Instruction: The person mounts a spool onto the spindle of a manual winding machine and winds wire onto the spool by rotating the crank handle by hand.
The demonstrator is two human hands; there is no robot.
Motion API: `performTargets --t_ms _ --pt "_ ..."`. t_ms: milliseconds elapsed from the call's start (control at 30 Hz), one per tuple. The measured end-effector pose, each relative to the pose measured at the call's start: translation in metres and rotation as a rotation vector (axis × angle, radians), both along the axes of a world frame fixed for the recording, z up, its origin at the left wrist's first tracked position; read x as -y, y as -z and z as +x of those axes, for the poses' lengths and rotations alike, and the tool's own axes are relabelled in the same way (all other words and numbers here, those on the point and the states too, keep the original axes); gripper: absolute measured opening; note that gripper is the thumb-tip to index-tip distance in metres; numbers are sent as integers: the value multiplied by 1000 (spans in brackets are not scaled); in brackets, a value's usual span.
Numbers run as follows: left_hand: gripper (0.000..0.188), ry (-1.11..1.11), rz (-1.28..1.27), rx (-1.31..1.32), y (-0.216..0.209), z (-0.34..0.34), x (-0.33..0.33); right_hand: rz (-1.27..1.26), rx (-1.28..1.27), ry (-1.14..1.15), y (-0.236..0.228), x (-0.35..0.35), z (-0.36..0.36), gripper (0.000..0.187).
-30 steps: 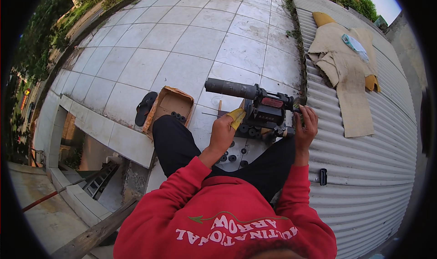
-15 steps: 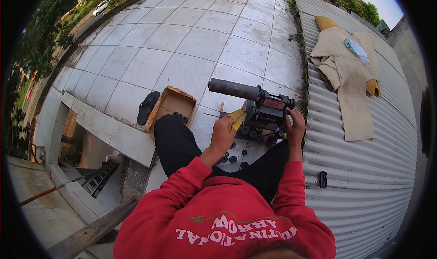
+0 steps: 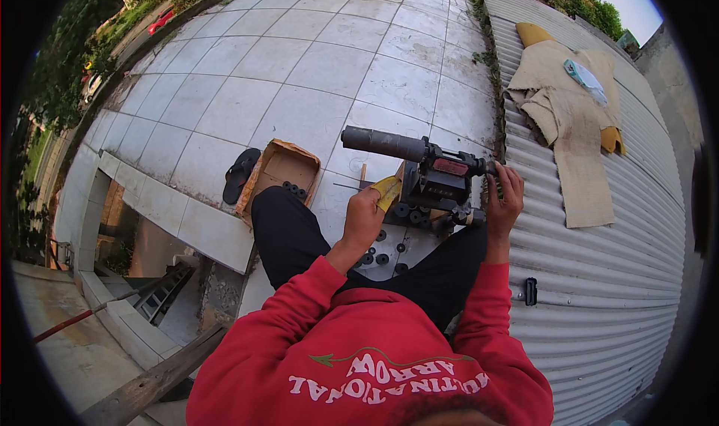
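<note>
In front of me stands a black machine (image 3: 440, 187) with a long dark cylinder (image 3: 382, 143) jutting out to the left and a reddish label on its body. My left hand (image 3: 362, 222) is closed on a yellow cloth-like piece (image 3: 387, 191), held against the machine's left side. A thin dark rod (image 3: 345, 186) sticks out beside that hand. At the machine's right end, my right hand (image 3: 505, 205) has its fingers round a dark knob (image 3: 488, 168). Several black rings (image 3: 383, 259) lie on the tiles between my legs, with more under the machine.
An open cardboard box (image 3: 283, 165) with several black rings stands left of my knee, next to a black sandal (image 3: 240, 176). Corrugated roofing (image 3: 592, 276) runs along the right, bearing beige cloths (image 3: 573, 130) and a small black part (image 3: 531, 292). A ledge (image 3: 180, 220) drops off at left.
My right hand has moved up and right from the machine's lower right side to the knob at its end. My left hand stays on the yellow piece.
</note>
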State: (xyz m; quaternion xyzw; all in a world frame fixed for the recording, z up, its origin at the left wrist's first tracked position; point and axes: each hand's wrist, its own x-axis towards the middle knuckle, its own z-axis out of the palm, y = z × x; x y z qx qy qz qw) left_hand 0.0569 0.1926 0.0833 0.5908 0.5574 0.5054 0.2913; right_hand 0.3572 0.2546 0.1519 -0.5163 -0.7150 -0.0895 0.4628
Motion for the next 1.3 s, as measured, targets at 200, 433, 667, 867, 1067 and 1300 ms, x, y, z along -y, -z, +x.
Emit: performTargets --t_ms 200,433,667,867,1067,1300 --pt "28 8 -9 52 -4 -1 3 -118 -8 -25 21 -45 8 34" --pt "23 -14 40 62 -9 1 4 -200 25 21 70 -23 12 30" --pt "23 -34 41 41 -6 -1 2 -195 -35 -6 74 35 4 30" --pt "28 -5 -46 14 1 -6 1 -70 -87 -24 53 50 3 33" --pt "27 -8 -44 -21 3 -6 1 37 -7 4 20 25 4 37" --pt "27 6 -45 -1 -3 -4 2 -32 -44 -9 6 -23 2 35"
